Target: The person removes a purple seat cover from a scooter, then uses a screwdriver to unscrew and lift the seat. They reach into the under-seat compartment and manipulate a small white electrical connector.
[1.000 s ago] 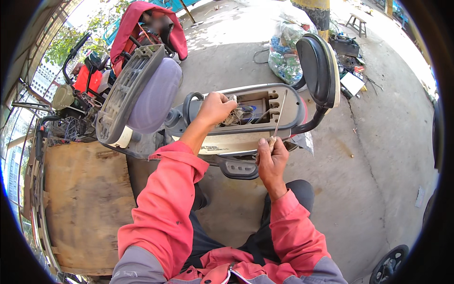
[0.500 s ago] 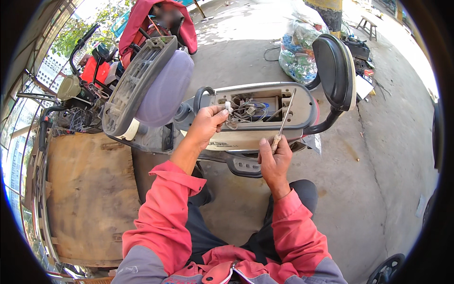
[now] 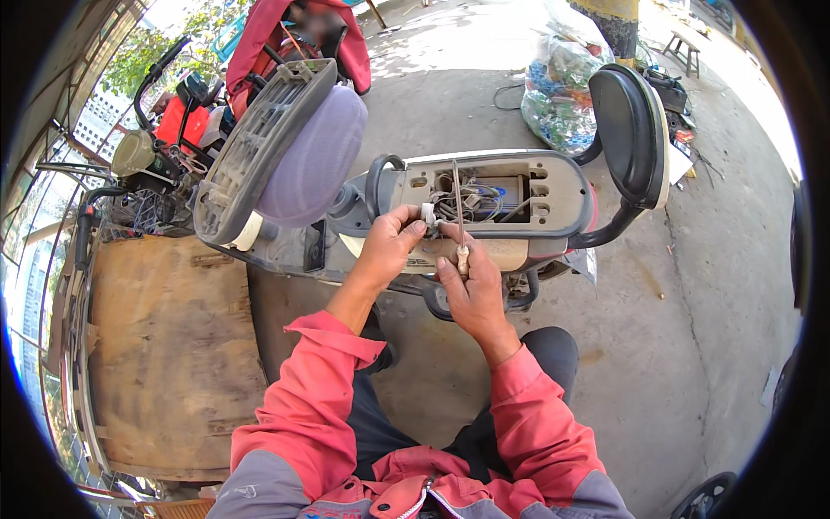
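My left hand [image 3: 386, 248] pinches a small white wire connector [image 3: 428, 210] at the near edge of an electric scooter's [image 3: 560, 212] open compartment. Close beside it, my right hand [image 3: 475, 294] is closed round the pale handle of a screwdriver [image 3: 458, 195], whose shaft points away from me. The right forefinger reaches toward the connector; whether it touches is hard to see. Tangled grey wires [image 3: 471, 197] fill the compartment, next to a box with blue on it. The seat [image 3: 264, 156] with its purple cover [image 3: 322, 156] is tipped up on the left.
A black padded backrest [image 3: 629, 134] rises at the scooter's right end. A wooden board [image 3: 169, 355] lies to my left, with other vehicles [image 3: 164, 164] behind it. Beyond the scooter stands a clear bag of scraps [image 3: 562, 95] beside a pillar [image 3: 616, 26]. A small stool [image 3: 683, 52] is farther back.
My right hand has moved left with the screwdriver, up to my left hand and the connector. The screwdriver now stands more upright. The view has shifted slightly, and my left hand keeps its pinch.
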{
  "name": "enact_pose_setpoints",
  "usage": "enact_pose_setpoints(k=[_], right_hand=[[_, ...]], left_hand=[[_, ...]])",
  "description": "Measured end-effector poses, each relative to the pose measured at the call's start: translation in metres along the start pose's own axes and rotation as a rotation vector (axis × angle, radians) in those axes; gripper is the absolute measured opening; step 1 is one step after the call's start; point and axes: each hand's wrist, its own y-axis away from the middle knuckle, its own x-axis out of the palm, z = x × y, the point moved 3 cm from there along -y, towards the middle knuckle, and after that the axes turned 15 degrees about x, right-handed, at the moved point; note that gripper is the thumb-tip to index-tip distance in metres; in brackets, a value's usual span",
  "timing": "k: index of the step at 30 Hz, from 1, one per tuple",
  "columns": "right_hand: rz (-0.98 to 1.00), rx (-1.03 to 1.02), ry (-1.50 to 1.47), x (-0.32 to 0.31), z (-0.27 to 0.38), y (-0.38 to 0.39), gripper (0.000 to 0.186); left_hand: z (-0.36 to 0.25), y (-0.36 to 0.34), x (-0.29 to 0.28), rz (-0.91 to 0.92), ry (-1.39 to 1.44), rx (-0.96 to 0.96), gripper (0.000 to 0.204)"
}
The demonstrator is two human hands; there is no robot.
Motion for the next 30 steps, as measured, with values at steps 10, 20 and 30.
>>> enact_pose_setpoints(k=[10, 20, 30], right_hand=[[0.004, 0.032, 0.038, 0.000, 0.006, 0.002, 0.040], [-0.026, 0.073, 0.008, 0.000, 0.004, 0.000, 0.040], [-0.094, 0.153, -0.092, 0.001, 0.004, -0.006, 0.029]], left_hand=[[0.003, 0.007, -0.004, 0.035, -0.034, 0.097, 0.023], [0.006, 0.001, -0.009, 0.040, 0.205, -0.019, 0.032], [-0.005, -0.002, 0.002, 0.084, 0.218, -0.022, 0.038]])
